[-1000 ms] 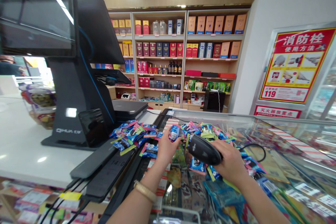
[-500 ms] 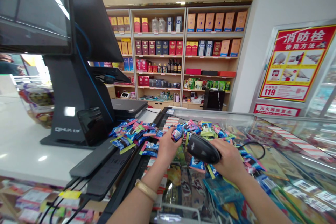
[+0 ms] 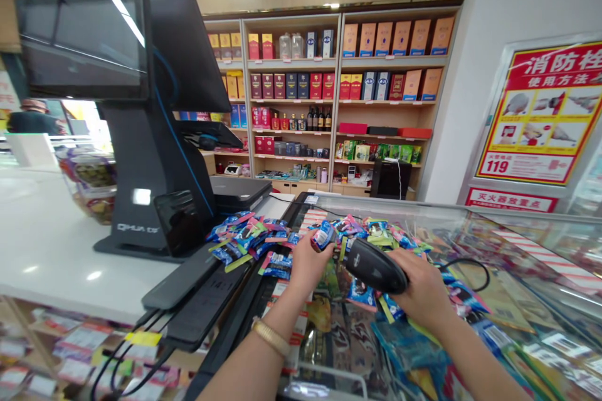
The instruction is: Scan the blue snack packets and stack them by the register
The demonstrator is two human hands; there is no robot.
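— While we look down over both forearms, what do we find the left hand [image 3: 305,263] doing?

— We find it closed in a pinch on a small blue foil packet [image 3: 323,236], held up above the glass-topped desk [image 3: 540,250], near that desk's left edge. The packet's long axis tilts, rising toward the right, and its upper end leans toward the far side of the desk.

— And the right hand [image 3: 418,293]?

— We see it closed around a handheld barcode scanner [image 3: 376,266]. The scanner's long axis runs up and to the left from that hand, so its nose points at the packet and ends just beside it. We cannot tell whether the two touch. A black cable [image 3: 465,263] loops away across the glass to the right.

— Which step do we call this?

— We judge it a scanning step, with one packet brought to the scanner's nose. A heap of packets [image 3: 247,243] lies toward the desk's far-left corner, and more packets [image 3: 376,232] lie along its far edge.

— What does the next move call for?

— We'd say a small turn of the left wrist, to bring the packet's code toward the nose. We cannot see that code from here.
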